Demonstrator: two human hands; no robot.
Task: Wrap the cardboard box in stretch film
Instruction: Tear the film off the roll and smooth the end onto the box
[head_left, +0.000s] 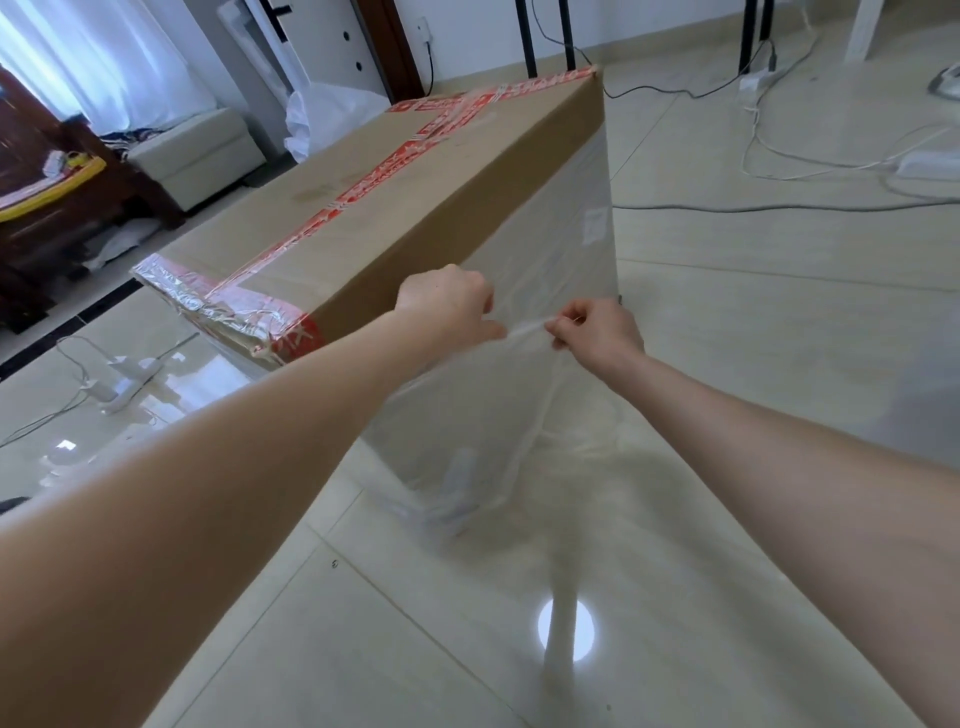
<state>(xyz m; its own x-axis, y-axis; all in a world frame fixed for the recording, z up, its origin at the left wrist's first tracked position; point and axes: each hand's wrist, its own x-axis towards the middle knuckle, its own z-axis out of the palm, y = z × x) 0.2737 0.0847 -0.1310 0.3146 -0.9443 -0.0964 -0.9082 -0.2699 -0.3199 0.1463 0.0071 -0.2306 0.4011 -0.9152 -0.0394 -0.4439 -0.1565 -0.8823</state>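
Room: pale tiled floor (727, 322), cables (779, 156) lying beyond the box.

Item: large cardboard box (415, 197) on the floor, red tape (374, 187) across its top.

Film (545, 249): clear sheet over the box's near side, sagging loose toward the floor.

Left hand (449, 306): just below the box's top edge, fingers curled and pinching the film.

Right hand (597, 327): beside it, fingers clamped on a twisted strand.

Step, as judged: parting or tensioning the strand on this side.

Next move needs: a firm pull apart, then the loose end pressed flat against the box.
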